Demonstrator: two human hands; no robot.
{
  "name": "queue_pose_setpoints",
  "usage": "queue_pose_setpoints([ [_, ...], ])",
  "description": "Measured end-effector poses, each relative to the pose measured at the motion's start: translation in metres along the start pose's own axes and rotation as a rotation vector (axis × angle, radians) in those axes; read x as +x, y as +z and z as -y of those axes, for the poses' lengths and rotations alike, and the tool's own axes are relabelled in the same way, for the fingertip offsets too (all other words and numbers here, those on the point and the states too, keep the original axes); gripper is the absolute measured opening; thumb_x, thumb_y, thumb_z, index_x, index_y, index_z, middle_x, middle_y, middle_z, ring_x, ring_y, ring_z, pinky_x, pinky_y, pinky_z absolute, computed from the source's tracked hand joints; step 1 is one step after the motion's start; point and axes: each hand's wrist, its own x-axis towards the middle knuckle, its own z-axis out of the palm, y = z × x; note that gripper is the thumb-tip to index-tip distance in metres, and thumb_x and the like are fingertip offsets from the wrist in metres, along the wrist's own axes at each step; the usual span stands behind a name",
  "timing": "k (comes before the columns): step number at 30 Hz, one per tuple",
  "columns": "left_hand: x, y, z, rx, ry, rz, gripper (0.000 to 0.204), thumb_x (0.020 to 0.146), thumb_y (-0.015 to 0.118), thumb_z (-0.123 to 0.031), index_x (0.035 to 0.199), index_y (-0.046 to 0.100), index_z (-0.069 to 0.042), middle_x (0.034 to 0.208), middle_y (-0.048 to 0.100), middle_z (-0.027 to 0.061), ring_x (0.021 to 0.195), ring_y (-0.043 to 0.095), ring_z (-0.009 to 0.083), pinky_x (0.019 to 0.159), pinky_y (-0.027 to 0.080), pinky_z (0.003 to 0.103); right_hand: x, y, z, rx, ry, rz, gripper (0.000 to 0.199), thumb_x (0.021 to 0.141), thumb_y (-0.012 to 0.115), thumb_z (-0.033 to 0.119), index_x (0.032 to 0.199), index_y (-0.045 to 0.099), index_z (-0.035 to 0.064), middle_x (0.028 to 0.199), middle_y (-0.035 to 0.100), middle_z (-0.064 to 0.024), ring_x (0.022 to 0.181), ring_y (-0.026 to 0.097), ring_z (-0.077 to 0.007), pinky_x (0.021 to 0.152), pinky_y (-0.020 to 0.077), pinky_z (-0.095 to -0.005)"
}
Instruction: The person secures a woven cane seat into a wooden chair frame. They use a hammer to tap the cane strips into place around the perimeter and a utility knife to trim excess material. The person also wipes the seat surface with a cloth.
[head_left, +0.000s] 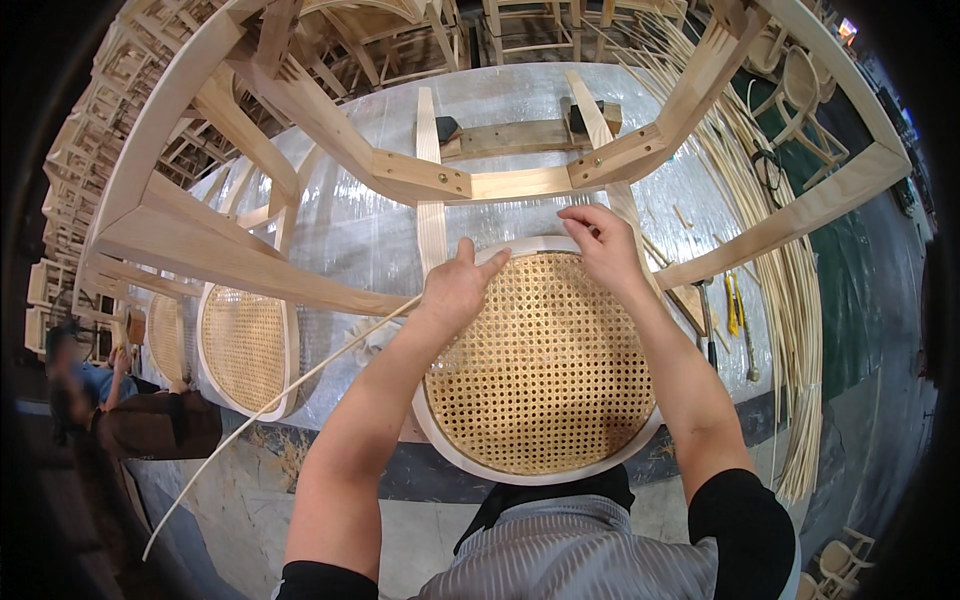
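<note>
A round woven cane panel (pixel 545 370) in a pale wooden rim lies just in front of me, part of a wooden chair frame (pixel 520 183) resting on the table. At the rim's far left, my left hand (pixel 460 290) holds a long thin rattan strip (pixel 290 392), its thumb and forefinger by the edge. The strip's loose end trails down to the lower left. My right hand (pixel 605 248) is at the far right of the rim, thumb and fingertips pinched together. Whatever may be between those fingertips is too small to make out.
A bundle of long rattan strips (pixel 785 330) runs along the table's right side, beside a hammer (pixel 707 320) and yellow-handled pliers (pixel 735 305). Another cane-panelled chair (pixel 245 345) stands left. Wooden bars (pixel 428 150) lie beneath the frame. A person (pixel 150 410) is farther left.
</note>
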Motion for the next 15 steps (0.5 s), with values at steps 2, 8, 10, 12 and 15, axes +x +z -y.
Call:
queue_pose_setpoints([
  [2, 0.002, 0.001, 0.0, 0.005, 0.015, -0.003, 0.074, 0.091, 0.061, 0.0, 0.156, 0.055, -0.036, 0.114, 0.052, 0.015, 0.078, 0.069, 0.0308, 0.076, 0.062, 0.044, -0.014, -0.011, -0.001, 0.032, 0.005, -0.059, 0.018, 0.101, 0.07, 0.011, 0.115, 0.078, 0.0034, 0.103, 0.074, -0.0085, 0.088, 0.068, -0.017, 0.079, 0.053, -0.03],
  [8, 0.001, 0.002, 0.005, 0.018, 0.01, 0.018, 0.075, 0.092, 0.06, 0.002, 0.157, 0.054, -0.036, 0.112, 0.053, 0.0151, 0.076, 0.069, 0.0312, 0.075, 0.061, 0.045, -0.106, -0.05, -0.015, 0.106, 0.126, -0.312, 0.021, 0.105, 0.067, 0.01, 0.121, 0.076, -0.0017, 0.105, 0.075, -0.0063, 0.09, 0.066, -0.0111, 0.08, 0.054, -0.0261],
  [10, -0.003, 0.002, 0.009, 0.025, 0.005, 0.015, 0.074, 0.093, 0.059, 0.002, 0.156, 0.054, -0.036, 0.111, 0.053, 0.015, 0.076, 0.069, 0.0312, 0.074, 0.061, 0.045, -0.143, -0.067, -0.028, 0.124, 0.2, -0.434, 0.022, 0.106, 0.066, 0.008, 0.123, 0.075, -0.0013, 0.104, 0.074, -0.0066, 0.089, 0.066, -0.011, 0.08, 0.0548, -0.0248],
  [12, 0.0, 0.002, 0.007, 0.028, 0.023, 0.01, 0.074, 0.093, 0.059, 0.001, 0.156, 0.054, -0.036, 0.112, 0.054, 0.0148, 0.076, 0.068, 0.0313, 0.075, 0.061, 0.045, -0.181, -0.106, -0.056, 0.099, 0.25, -0.568, 0.021, 0.106, 0.064, 0.008, 0.122, 0.074, -0.0007, 0.104, 0.074, -0.0063, 0.088, 0.067, -0.0106, 0.079, 0.0552, -0.0244],
  [15, 0.002, 0.004, 0.006, 0.015, 0.04, -0.003, 0.075, 0.092, 0.059, 0.002, 0.157, 0.054, -0.037, 0.113, 0.054, 0.0147, 0.075, 0.068, 0.0317, 0.075, 0.062, 0.045, -0.225, -0.156, -0.093, -0.245, 0.269, -0.671, 0.016, 0.104, 0.067, 0.009, 0.114, 0.074, -0.0009, 0.101, 0.072, -0.0091, 0.087, 0.068, -0.0167, 0.079, 0.0557, -0.0302],
])
